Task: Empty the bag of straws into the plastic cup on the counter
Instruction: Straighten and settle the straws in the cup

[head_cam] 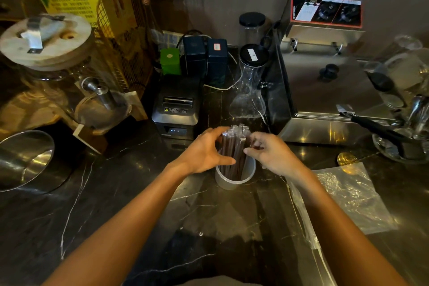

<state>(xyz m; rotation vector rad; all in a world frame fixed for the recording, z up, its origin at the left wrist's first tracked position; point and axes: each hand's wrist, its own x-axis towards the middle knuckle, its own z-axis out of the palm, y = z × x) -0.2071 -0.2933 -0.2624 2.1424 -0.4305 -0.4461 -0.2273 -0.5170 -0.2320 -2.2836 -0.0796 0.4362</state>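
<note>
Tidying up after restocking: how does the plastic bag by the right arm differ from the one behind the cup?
The near bag lies flat and crinkled on the counter; the far bag sits bunched against a black-lidded jar. The near bag looks wider, though it is closer. Both are clear and look empty.

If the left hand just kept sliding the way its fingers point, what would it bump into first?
The left hand points rightward, and its fingers already curl round the bundle of dark wrapped straws standing in the translucent plastic cup. So it would press the straws first, then probably the right hand just beyond.
</note>
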